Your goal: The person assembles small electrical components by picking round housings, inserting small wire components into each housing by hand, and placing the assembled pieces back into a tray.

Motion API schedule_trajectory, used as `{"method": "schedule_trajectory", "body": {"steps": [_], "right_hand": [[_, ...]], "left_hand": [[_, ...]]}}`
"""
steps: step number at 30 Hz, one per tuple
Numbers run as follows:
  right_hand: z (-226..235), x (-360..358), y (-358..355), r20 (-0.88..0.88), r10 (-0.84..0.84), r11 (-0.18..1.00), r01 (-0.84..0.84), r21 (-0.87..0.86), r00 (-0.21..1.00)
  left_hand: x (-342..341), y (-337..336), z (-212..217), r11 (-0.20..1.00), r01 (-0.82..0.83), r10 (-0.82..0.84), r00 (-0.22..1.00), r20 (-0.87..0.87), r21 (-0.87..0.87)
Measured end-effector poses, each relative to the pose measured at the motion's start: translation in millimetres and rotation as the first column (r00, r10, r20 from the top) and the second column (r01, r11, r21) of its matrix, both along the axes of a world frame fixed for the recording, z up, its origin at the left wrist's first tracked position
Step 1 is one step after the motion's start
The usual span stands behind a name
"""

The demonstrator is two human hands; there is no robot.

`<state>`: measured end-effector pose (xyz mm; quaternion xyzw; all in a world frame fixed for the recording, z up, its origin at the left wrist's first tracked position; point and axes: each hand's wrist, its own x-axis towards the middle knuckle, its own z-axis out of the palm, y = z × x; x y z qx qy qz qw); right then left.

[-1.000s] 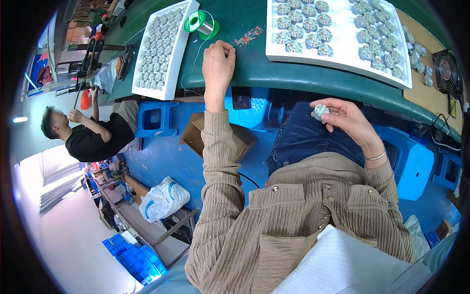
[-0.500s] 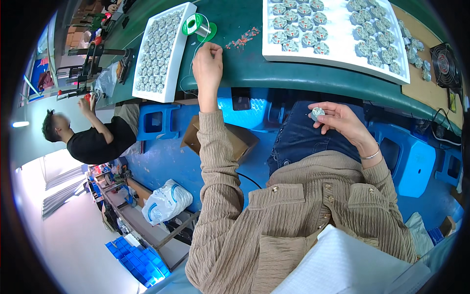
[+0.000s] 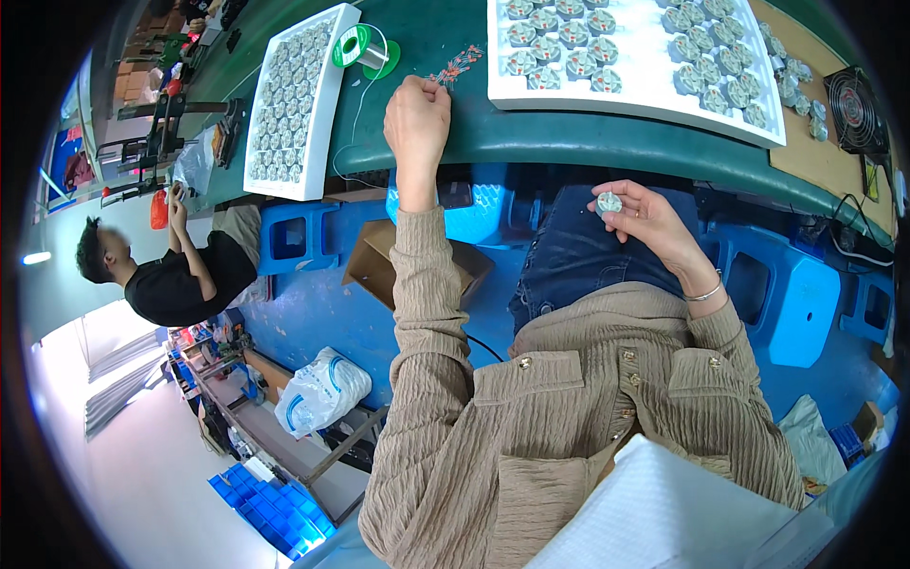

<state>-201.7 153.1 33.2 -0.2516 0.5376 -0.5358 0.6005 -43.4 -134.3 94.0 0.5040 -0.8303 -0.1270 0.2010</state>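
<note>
My left hand [image 3: 417,121] is over the green bench, its fingers drawn together at the near end of a small pile of red-tipped parts with thin wire leads [image 3: 459,64]. Whatever its fingertips pinch, if anything, is hidden. Above my lap, my right hand [image 3: 652,224] grips a small round grey-white part [image 3: 609,202] between thumb and fingers, its flat face showing. A green-flanged spool of solder wire [image 3: 368,52] lies beyond my left hand, and a loose strand trails from it toward the bench edge.
A white foam tray [image 3: 334,104] of round parts stands left of the spool. To the right is a larger white tray [image 3: 645,71] with similar parts in groups, then a fan [image 3: 855,114]. Blue stools [image 3: 801,294] stand below the bench. Another person [image 3: 185,280] works at far left.
My left hand has moved right and slightly nearer, toward the red-tipped parts. In my right hand the round part has turned so its face shows more. The view has shifted slightly.
</note>
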Motion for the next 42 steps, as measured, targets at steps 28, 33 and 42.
{"method": "schedule_trajectory", "body": {"steps": [28,33,42], "right_hand": [[-32,30,4,-0.386,-0.112,0.994,0.110,-0.028,0.916],[-37,30,2,-0.406,-0.213,0.976,0.170,-0.139,0.889],[-46,34,2,-0.314,-0.256,0.967,0.244,-0.079,0.914]], "left_hand": [[9,180,-74,0.518,0.472,0.261,0.707,-0.658,0.713],[11,180,-76,0.504,0.458,0.263,0.726,-0.636,0.732],[4,181,-79,0.559,0.428,0.271,0.715,-0.644,0.710]]}}
